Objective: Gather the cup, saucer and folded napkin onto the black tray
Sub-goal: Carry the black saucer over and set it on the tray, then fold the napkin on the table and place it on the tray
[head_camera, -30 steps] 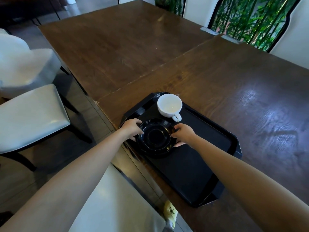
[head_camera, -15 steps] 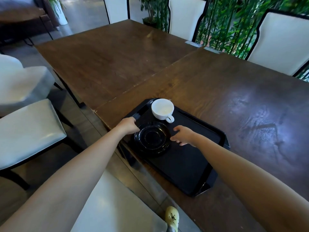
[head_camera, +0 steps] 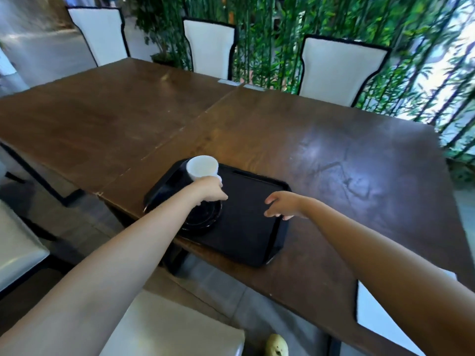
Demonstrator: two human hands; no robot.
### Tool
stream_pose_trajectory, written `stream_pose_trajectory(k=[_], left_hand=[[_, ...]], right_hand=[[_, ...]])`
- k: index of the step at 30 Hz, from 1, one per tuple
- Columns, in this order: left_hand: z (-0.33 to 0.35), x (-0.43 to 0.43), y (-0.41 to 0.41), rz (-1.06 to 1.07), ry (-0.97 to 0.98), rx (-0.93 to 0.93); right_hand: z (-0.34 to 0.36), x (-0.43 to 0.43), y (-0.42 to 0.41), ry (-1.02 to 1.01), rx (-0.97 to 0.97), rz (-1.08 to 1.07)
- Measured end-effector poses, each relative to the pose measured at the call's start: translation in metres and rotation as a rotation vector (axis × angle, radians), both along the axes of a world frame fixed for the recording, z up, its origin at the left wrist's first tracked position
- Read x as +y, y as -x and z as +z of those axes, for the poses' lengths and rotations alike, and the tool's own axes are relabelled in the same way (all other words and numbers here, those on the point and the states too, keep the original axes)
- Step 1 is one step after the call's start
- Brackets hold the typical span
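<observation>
Two hands over tray: left hand fingers pinching upright cup; right hand fingers spread.

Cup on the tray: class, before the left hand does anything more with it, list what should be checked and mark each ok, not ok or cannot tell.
1. Left hand has hold of the cup: ok, fingers closed at its near side by the handle.
2. Cup is upright: ok.
3. Cup is empty: cannot tell, the inside is too blurred.
4. Saucer is on the tray: ok, at the near left corner.
5. Right hand is free: ok, open and holding nothing, over the tray's right side.
6. Folded napkin located: not ok, none is in view.
</observation>
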State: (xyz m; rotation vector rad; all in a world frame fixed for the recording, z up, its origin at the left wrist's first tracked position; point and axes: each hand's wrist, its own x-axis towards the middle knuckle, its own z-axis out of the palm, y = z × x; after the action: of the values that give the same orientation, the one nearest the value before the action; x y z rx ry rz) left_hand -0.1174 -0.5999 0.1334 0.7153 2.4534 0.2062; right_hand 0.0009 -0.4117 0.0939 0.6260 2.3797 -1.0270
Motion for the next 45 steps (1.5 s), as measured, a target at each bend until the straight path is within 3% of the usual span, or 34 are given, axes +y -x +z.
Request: stream_pose_trajectory(k=[8, 22, 31, 35, 45], left_hand=[[0.019, 0.099, -0.066, -0.278, -0.046, -0.226], [-0.01, 0.262, -0.213, -0.475, -0.014, -0.317], [-0.067, 0.294, -0.245, -0.258, 0.004, -0.191], [-0.092, 0.293, -0.244, -0.143, -0.006, -0.189], [-0.128, 0.305, -0.239, 0.151, -0.274, -0.345]], right_hand=[[0.028, 0.067, -0.101, 0.007, -0.104, -0.077], [0.018, 0.19, -0.29, -0.055, -0.176, -0.329], [-0.042, 0.238, -0.344, -0.289, -0.126, -0.368], [-0.071, 0.24, -0.342, -0.326, -0.083, -0.489], [-0.094, 0.245, -0.321, -0.163, 0.038, -0.913]])
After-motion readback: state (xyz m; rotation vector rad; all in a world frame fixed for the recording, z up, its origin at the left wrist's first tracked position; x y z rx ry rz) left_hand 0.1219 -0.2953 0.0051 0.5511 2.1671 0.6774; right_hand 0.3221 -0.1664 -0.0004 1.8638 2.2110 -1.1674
